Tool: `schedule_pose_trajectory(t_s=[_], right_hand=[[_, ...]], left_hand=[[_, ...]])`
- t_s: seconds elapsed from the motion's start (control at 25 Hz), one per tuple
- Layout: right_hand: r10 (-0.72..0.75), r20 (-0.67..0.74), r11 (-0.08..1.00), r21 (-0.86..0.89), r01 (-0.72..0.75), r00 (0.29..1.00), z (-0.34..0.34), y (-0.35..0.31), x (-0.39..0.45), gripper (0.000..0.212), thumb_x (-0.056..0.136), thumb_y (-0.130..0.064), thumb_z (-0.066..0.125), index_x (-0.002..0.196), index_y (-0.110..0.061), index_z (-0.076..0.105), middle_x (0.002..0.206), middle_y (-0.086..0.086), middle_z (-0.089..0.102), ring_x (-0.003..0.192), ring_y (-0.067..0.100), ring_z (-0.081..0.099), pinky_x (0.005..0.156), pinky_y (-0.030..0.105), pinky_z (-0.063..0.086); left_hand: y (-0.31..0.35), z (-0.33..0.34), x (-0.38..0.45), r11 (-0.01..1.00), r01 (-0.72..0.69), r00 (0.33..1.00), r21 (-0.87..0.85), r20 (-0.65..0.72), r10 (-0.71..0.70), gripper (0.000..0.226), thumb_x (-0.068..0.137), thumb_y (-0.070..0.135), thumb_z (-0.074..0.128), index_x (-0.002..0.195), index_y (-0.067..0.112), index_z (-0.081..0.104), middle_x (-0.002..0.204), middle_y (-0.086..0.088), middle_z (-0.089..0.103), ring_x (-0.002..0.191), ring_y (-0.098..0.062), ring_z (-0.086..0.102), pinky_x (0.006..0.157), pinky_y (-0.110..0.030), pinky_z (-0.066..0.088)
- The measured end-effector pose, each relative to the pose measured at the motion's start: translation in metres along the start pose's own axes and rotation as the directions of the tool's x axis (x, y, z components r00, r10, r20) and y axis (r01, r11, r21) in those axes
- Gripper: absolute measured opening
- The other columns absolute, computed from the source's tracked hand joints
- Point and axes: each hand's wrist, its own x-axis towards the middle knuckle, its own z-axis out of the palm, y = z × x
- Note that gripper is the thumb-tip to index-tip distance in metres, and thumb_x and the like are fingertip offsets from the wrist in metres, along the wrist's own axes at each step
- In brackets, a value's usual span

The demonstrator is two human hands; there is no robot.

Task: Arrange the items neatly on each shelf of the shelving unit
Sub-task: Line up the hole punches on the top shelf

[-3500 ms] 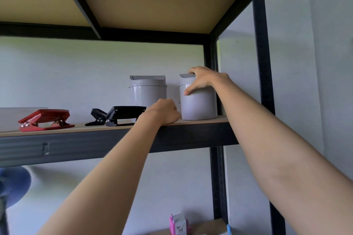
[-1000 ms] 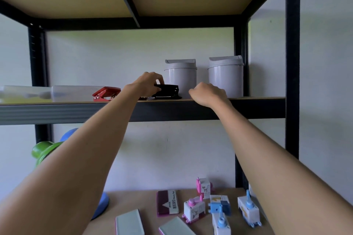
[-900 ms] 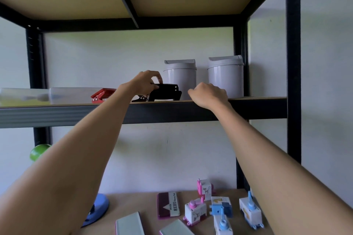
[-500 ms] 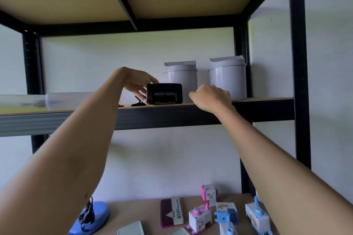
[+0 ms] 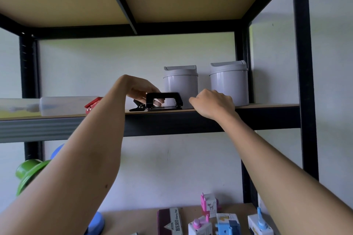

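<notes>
On the upper shelf (image 5: 267, 108), my left hand (image 5: 138, 89) grips a black hole punch (image 5: 165, 100), fingers curled over its handle and poking through it. A second small black punch (image 5: 136, 107) lies just left of it, partly behind my fingers. My right hand (image 5: 213, 106) rests closed on the shelf's front edge, holding nothing, just right of the punch. Two grey lidded bins (image 5: 180, 82) (image 5: 229, 82) stand upright side by side at the shelf's right end. A red hole punch (image 5: 92, 104) peeks out behind my left forearm.
A translucent plastic box (image 5: 63, 105) lies at the shelf's left. The lower shelf (image 5: 133, 219) holds a maroon stamp pad box (image 5: 170, 222), several small pink and blue boxed items (image 5: 210, 204), a blue object (image 5: 96, 223) and a green lamp shade (image 5: 28, 172). Black uprights (image 5: 303, 82) frame the right side.
My left hand turned the black hole punch and set it down sideways on the shelf next to the grey bin. My right hand stayed on the shelf edge.
</notes>
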Motion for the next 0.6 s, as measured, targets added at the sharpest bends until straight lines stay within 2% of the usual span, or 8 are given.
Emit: schedule_pose_trajectory(t_s=[0.16, 0.2, 0.28, 0.36, 0.44, 0.52, 0.6], right_hand=[[-0.008, -0.006, 1.0, -0.005, 0.008, 1.0, 0.001, 0.001, 0.001, 0.033, 0.089, -0.03, 0.039, 0.059, -0.017, 0.034, 0.065, -0.001, 0.042, 0.068, 0.026, 0.043, 0.064, 0.032, 0.029], [-0.009, -0.008, 1.0, -0.005, 0.009, 1.0, 0.001, 0.001, 0.001, 0.033, 0.089, -0.031, 0.039, 0.059, -0.017, 0.034, 0.066, -0.001, 0.042, 0.069, 0.026, 0.043, 0.065, 0.032, 0.029], [-0.011, -0.009, 1.0, -0.007, 0.011, 1.0, 0.001, 0.001, 0.002, 0.033, 0.089, -0.031, 0.038, 0.059, -0.017, 0.033, 0.065, -0.001, 0.041, 0.069, 0.027, 0.043, 0.066, 0.032, 0.029], [-0.013, -0.01, 1.0, -0.008, 0.013, 1.0, 0.002, 0.001, 0.002, 0.033, 0.089, -0.031, 0.038, 0.059, -0.017, 0.032, 0.065, -0.001, 0.04, 0.07, 0.027, 0.043, 0.066, 0.032, 0.029], [-0.015, -0.014, 1.0, -0.009, 0.015, 1.0, 0.002, 0.001, 0.001, 0.033, 0.089, -0.031, 0.038, 0.059, -0.018, 0.03, 0.065, -0.001, 0.04, 0.072, 0.028, 0.043, 0.066, 0.032, 0.03], [-0.017, -0.021, 1.0, -0.008, 0.017, 1.0, 0.002, 0.001, 0.001, 0.034, 0.089, -0.031, 0.037, 0.059, -0.018, 0.031, 0.065, -0.001, 0.04, 0.072, 0.028, 0.044, 0.067, 0.032, 0.03], [-0.018, -0.028, 1.0, -0.009, 0.018, 0.999, 0.002, 0.0, 0.0, 0.034, 0.09, -0.031, 0.037, 0.059, -0.018, 0.032, 0.065, -0.001, 0.041, 0.072, 0.028, 0.044, 0.067, 0.032, 0.03]], left_hand=[[0.003, -0.004, 0.008, 0.992, 0.019, 0.996, -0.124, 0.093, -0.007, 0.036, 0.091, 0.003, 0.03, 0.1, -0.005, 0.064, 0.1, -0.018, 0.069, 0.092, -0.03, 0.067, 0.081, -0.034, 0.053], [0.006, -0.005, 0.009, 0.992, 0.013, 0.996, -0.124, 0.086, -0.003, 0.035, 0.093, 0.011, 0.035, 0.103, -0.005, 0.064, 0.102, -0.019, 0.069, 0.094, -0.032, 0.066, 0.087, -0.039, 0.052], [0.012, -0.008, 0.008, 1.0, -0.023, 0.998, -0.012, 0.061, 0.024, 0.034, 0.091, 0.026, 0.052, 0.109, 0.001, 0.065, 0.104, -0.013, 0.07, 0.101, -0.028, 0.065, 0.094, -0.041, 0.05], [0.014, -0.011, 0.004, 0.983, -0.081, 0.995, 0.163, 0.078, 0.069, 0.036, 0.081, 0.024, 0.069, 0.114, 0.009, 0.066, 0.107, -0.006, 0.07, 0.105, -0.022, 0.065, 0.093, -0.036, 0.053], [0.013, -0.011, -0.001, 0.951, -0.116, 0.993, 0.287, 0.065, 0.102, 0.033, 0.08, 0.014, 0.073, 0.113, 0.013, 0.067, 0.101, -0.003, 0.071, 0.099, -0.015, 0.066, 0.081, -0.024, 0.056], [0.011, -0.008, -0.004, 0.942, -0.144, 0.989, 0.303, 0.023, 0.143, 0.028, 0.081, 0.008, 0.07, 0.108, 0.016, 0.07, 0.09, 0.002, 0.072, 0.085, -0.006, 0.067, 0.066, -0.014, 0.054], [0.009, -0.007, -0.004, 0.95, -0.182, 0.983, 0.253, 0.02, 0.183, 0.027, 0.082, 0.003, 0.068, 0.105, 0.017, 0.07, 0.085, 0.005, 0.074, 0.079, -0.003, 0.068, 0.065, -0.013, 0.053]])
